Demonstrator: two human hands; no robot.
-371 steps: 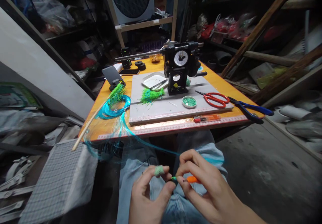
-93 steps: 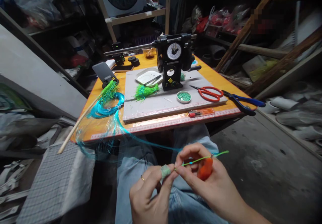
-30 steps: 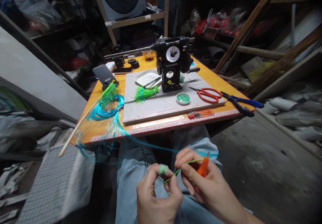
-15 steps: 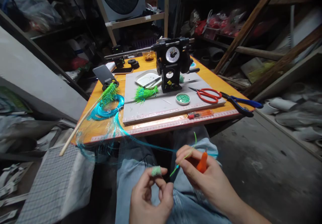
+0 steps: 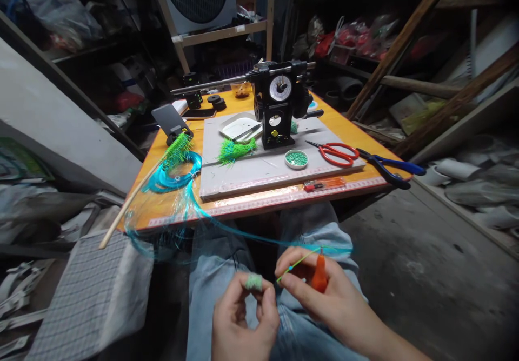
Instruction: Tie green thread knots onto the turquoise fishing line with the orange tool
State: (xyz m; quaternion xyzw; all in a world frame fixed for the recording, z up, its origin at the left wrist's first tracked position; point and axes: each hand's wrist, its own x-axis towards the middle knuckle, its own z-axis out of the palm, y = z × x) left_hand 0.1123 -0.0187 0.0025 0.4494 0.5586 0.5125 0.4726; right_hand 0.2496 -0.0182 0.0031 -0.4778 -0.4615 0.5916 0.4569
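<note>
My left hand (image 5: 247, 315), green tape wrapped round its index finger, pinches thumb and index together above my lap. Whatever lies in that pinch is too fine to make out. Close by on the right, my right hand (image 5: 324, 296) holds a thin bright-green strand (image 5: 302, 259) between thumb and index. A small blue bead or knot (image 5: 290, 268) sits on the strand. An orange tapered tool (image 5: 320, 275) with a narrow tip is tucked in the same hand. Blue fishing line (image 5: 243, 234) runs from the table across my lap to behind my right hand.
On the table stand a black winding machine with a dial (image 5: 279, 107), a dish of green beads (image 5: 296, 159), red-handled scissors (image 5: 338, 154) and blue-handled pliers (image 5: 389, 165). A blue line coil (image 5: 190, 177), green bristly bundles (image 5: 235, 150) and a wooden stick (image 5: 130, 204) are at left.
The green strand has tipped from steep to slanting low over my right hand, whose fingers have shifted down and left. My left thumb and index have closed together.
</note>
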